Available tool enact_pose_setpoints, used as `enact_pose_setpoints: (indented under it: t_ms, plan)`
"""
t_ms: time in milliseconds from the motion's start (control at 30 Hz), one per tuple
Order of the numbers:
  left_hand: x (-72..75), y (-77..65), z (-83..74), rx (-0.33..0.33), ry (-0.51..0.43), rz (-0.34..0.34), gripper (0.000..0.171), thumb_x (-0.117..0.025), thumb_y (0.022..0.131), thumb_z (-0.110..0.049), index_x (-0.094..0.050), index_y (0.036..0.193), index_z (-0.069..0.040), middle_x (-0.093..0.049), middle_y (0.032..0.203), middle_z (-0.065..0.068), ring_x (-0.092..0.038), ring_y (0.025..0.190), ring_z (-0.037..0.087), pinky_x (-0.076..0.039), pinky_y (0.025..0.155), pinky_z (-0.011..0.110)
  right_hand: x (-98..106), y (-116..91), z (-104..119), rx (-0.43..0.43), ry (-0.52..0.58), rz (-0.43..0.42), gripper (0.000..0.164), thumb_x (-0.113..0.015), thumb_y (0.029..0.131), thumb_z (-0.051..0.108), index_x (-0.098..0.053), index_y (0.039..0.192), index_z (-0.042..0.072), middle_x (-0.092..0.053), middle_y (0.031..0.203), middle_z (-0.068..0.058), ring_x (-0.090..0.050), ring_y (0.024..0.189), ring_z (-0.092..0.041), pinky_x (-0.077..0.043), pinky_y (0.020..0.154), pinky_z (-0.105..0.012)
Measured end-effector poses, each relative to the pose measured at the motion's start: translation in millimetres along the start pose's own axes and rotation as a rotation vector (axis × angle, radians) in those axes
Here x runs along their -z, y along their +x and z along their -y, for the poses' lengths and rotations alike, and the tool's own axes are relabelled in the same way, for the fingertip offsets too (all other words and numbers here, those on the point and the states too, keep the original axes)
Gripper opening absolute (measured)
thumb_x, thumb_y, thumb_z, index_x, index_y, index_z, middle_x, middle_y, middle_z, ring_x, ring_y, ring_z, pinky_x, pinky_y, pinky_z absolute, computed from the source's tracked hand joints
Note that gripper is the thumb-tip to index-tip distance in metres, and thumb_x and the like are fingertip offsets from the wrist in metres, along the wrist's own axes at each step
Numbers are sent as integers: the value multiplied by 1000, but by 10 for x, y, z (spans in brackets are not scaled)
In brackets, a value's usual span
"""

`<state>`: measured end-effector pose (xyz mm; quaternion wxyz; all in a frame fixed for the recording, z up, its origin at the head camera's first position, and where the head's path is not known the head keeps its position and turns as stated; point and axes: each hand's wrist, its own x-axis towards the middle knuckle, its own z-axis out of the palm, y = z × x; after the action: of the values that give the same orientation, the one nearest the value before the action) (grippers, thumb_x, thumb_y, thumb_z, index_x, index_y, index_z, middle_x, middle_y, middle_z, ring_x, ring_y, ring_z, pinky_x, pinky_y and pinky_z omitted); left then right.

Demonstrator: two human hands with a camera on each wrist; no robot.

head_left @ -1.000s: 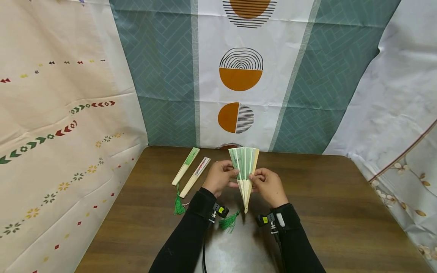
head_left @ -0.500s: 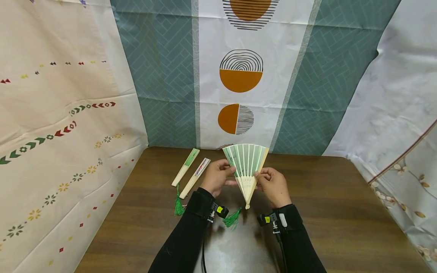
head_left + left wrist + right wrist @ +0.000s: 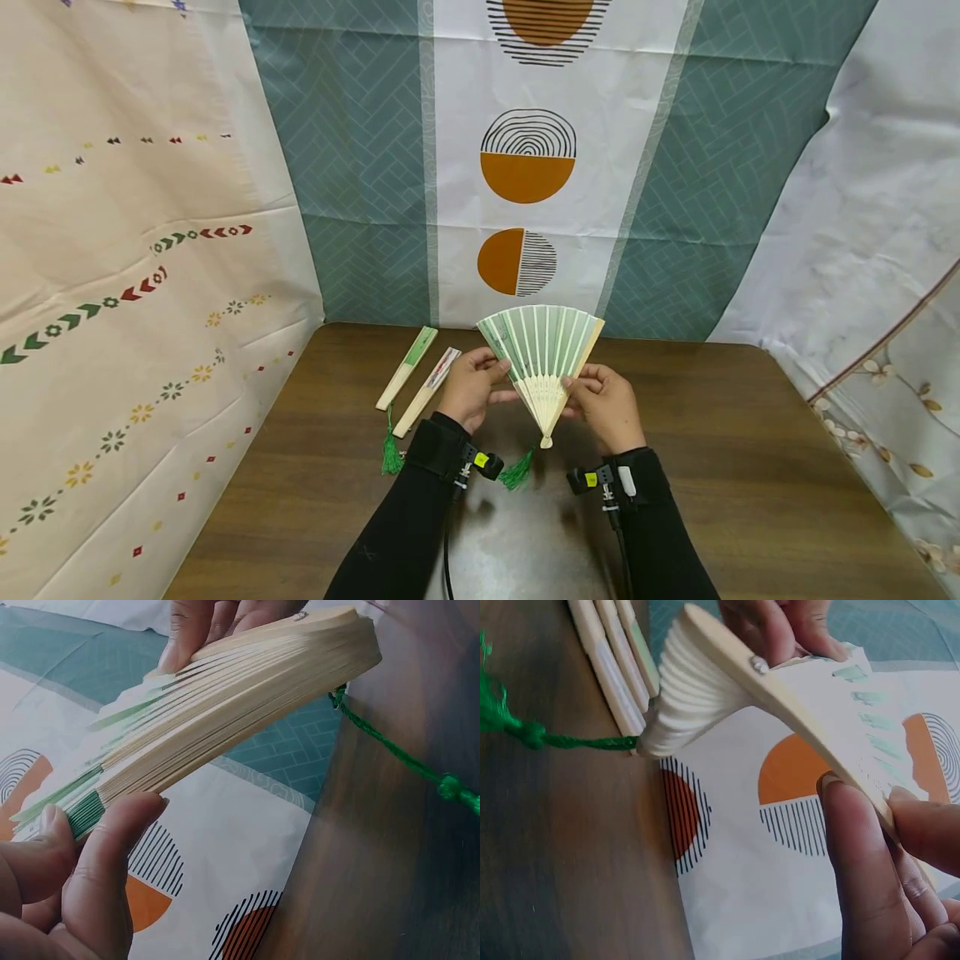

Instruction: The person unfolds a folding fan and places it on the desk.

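Note:
A pale green folding fan [image 3: 543, 346] with light wooden ribs is partly spread above the table, its pivot end towards me. My left hand [image 3: 471, 390] pinches the fan's left edge between thumb and fingers, also close up in the left wrist view, where ribs [image 3: 240, 701] lie stacked. On the opposite side, my right hand [image 3: 609, 408] pinches the outer wooden stick [image 3: 810, 735], with the thumb on the near face. From the pivot hangs a green tassel [image 3: 517, 472]. The leaf's far face is hidden in the head view.
Left of my hands, two folded fans lie on the brown wooden table [image 3: 750, 467]: one with a green top [image 3: 407, 367], one with a patterned top [image 3: 427, 393]. A green tassel [image 3: 392, 454] lies by them. Patterned cloth [image 3: 360, 183] hangs behind the table.
The fan has spread from a narrow wedge to a wide one. My right hand has moved right with its stick, my left hand slightly left. The pivot has risen a little.

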<state>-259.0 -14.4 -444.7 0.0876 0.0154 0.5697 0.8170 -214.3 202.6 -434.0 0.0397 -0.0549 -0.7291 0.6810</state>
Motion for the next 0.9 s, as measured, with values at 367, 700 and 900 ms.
enact_pose_setpoints:
  t_ms: [367, 700, 900]
  plan:
    - [19, 12, 2, -27, -61, -44, 15, -61, 114, 5, -67, 127, 12, -56, 97, 3, -63, 95, 19, -74, 73, 32, 76, -3, 41, -3, 14, -14, 35, -68, 114, 6, -64, 140, -16, -86, 103, -5, -79, 80, -3, -72, 77, -23]
    - [0, 5, -28, -53, -123, -80, 19, -61, 113, 8, -67, 130, 13, -57, 90, 2, -64, 92, 19, -75, 72, 34, 100, 10, 23, -1, 66, -35, 29, -63, 117, 8, -59, 135, -15, -83, 95, 4, -79, 79, -3, -71, 77, -20]
    - [8, 18, -16, -58, -152, -84, 24, -59, 114, 8, -65, 137, 13, -58, 93, 2, -63, 94, 19, -75, 74, 32, 86, 3, 16, 6, 90, -38, 29, -61, 118, 7, -57, 135, -16, -81, 92, 6, -78, 79, -3, -70, 77, -18]
